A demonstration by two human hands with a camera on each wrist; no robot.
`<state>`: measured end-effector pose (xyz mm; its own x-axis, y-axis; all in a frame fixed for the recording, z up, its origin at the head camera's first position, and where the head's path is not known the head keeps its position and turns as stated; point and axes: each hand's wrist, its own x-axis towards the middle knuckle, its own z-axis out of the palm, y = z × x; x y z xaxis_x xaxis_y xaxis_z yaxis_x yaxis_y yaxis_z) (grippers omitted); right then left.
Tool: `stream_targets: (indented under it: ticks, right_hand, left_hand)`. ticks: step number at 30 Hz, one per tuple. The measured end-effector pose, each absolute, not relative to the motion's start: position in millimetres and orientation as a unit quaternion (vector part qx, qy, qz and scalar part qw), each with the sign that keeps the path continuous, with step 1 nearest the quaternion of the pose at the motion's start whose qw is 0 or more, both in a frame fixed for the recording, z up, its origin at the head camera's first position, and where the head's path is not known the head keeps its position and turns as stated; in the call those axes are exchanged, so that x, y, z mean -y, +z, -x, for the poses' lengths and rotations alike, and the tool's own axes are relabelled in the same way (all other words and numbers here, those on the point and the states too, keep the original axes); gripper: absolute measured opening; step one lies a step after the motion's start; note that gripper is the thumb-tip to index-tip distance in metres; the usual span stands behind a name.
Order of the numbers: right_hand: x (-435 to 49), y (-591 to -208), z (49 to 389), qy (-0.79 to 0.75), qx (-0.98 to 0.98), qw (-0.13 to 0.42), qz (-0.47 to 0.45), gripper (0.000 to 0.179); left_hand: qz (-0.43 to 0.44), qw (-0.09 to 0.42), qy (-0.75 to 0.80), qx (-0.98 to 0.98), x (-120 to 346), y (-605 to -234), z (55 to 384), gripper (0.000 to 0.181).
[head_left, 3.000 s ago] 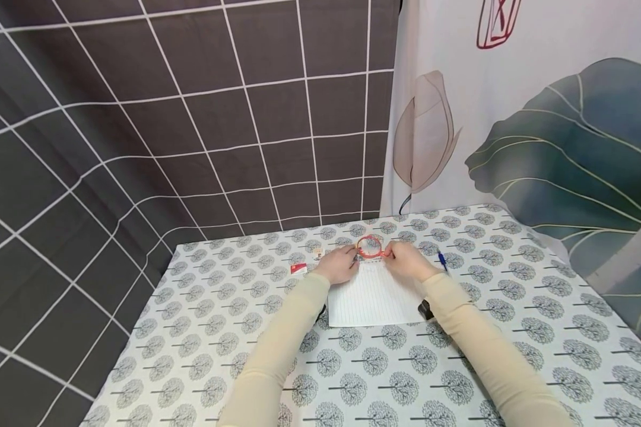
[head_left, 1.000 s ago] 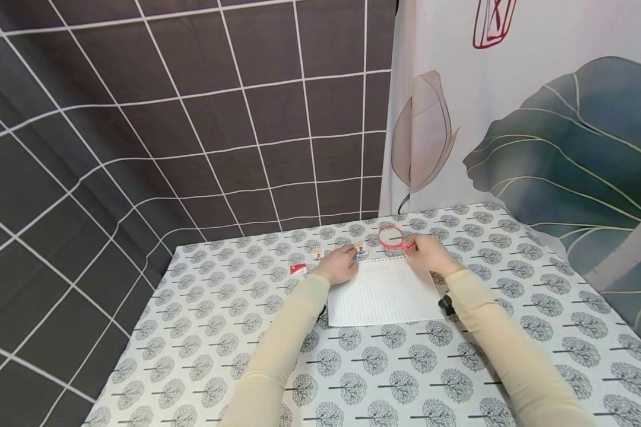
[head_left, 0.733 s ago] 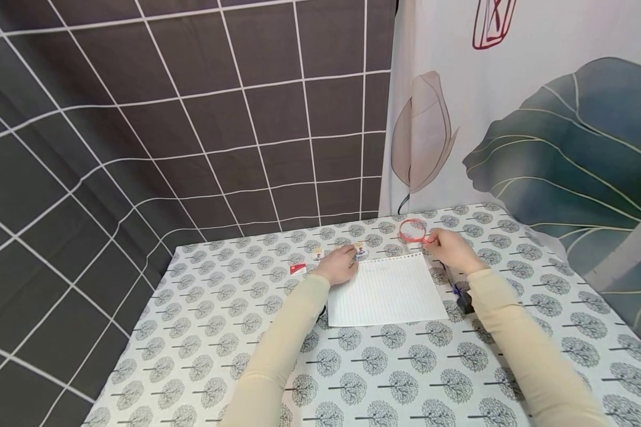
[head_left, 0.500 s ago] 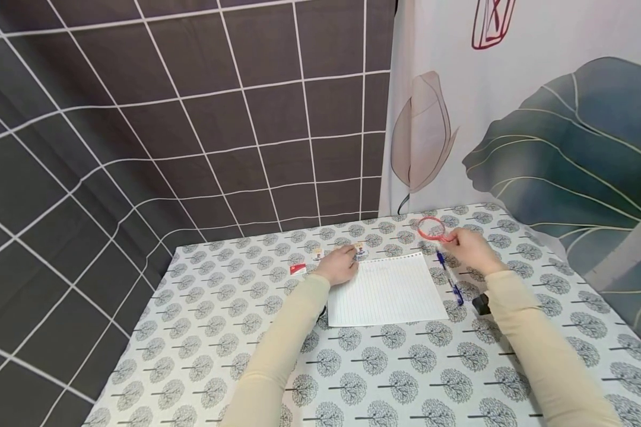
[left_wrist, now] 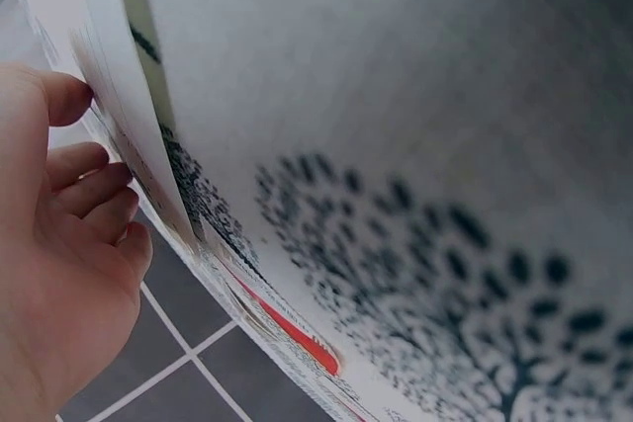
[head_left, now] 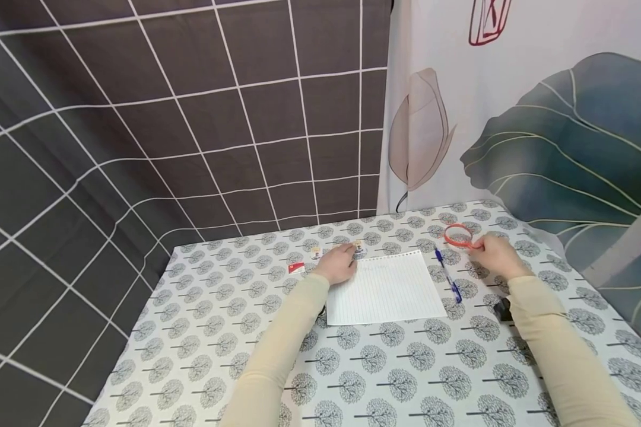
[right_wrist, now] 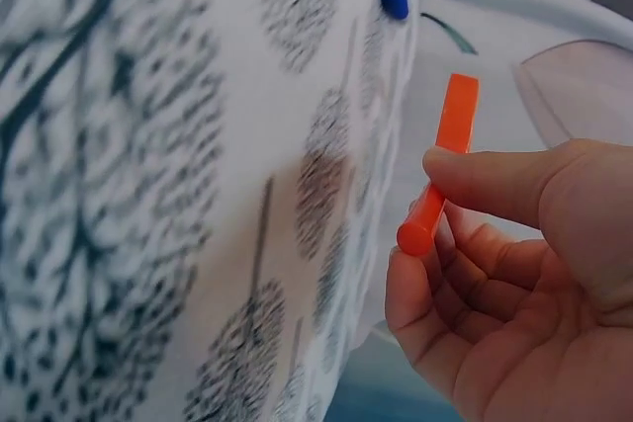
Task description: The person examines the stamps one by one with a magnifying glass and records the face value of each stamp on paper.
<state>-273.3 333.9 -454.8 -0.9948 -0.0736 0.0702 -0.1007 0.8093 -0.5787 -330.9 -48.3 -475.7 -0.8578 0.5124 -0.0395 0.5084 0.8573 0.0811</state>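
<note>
A red-orange magnifying glass (head_left: 447, 236) is held by its handle in my right hand (head_left: 494, 255), off to the right of the notepad. In the right wrist view my thumb and fingers pinch that orange handle (right_wrist: 458, 106). My left hand (head_left: 338, 264) rests at the upper left corner of the lined notepad (head_left: 387, 293), its fingers loosely bent. In the left wrist view the fingers (left_wrist: 99, 180) lie along the notepad's edge. A small picture card (head_left: 359, 247) shows just beyond the left fingertips.
A blue pen (head_left: 447, 276) lies right of the notepad. Left of the left hand are a red and white card (head_left: 296, 268) and another small picture card (head_left: 316, 253). A dark tiled-pattern curtain (head_left: 278, 148) hangs behind the tree-print tabletop (head_left: 203, 356).
My right hand has carried the magnifying glass from over the notepad's top edge to the right, past the pen, which is now uncovered. It has left my left hand, which stays put.
</note>
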Motion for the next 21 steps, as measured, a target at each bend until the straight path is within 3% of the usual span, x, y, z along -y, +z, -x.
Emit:
stream_targets:
  ticks: [21]
  right_hand:
    - [-346, -466, 280, 0.265, 0.964, -0.01, -0.034, 0.026]
  left_hand:
    - [-0.264, 0.019, 0.04, -0.964, 47, -472, 328, 0.051]
